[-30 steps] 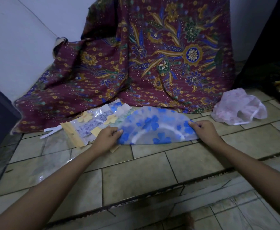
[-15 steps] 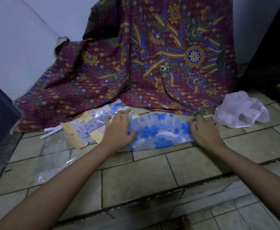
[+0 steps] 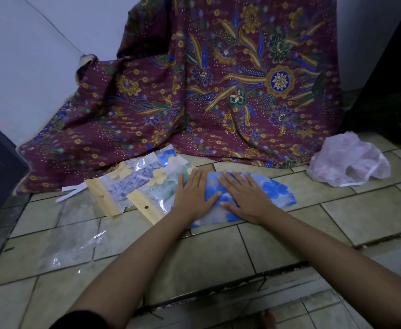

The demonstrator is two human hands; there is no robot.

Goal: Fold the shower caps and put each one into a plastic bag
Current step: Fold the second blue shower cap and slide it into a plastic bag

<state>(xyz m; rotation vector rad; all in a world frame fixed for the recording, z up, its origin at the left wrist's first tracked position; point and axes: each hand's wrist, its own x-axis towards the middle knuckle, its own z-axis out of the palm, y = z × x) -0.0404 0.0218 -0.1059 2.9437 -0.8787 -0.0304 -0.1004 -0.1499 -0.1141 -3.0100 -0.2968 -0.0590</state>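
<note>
Blue cap [image 3: 273,189], folded, on tiled floor [image 3: 218,252]; left hand [image 3: 191,194] and right hand [image 3: 244,198] both flat, fingers straight, pressing it. Packed bags [image 3: 133,186] just left; pink cap [image 3: 346,162] well apart, right.

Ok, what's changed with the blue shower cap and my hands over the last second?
Both hands left the ends of the blue shower cap and came together: the left hand and right hand now press flat on it, side by side. It looks folded smaller. The pink cap and packed bags stayed put.

Head view, facing forward and down, seemingly close above floor [image 3: 218,252]
</note>
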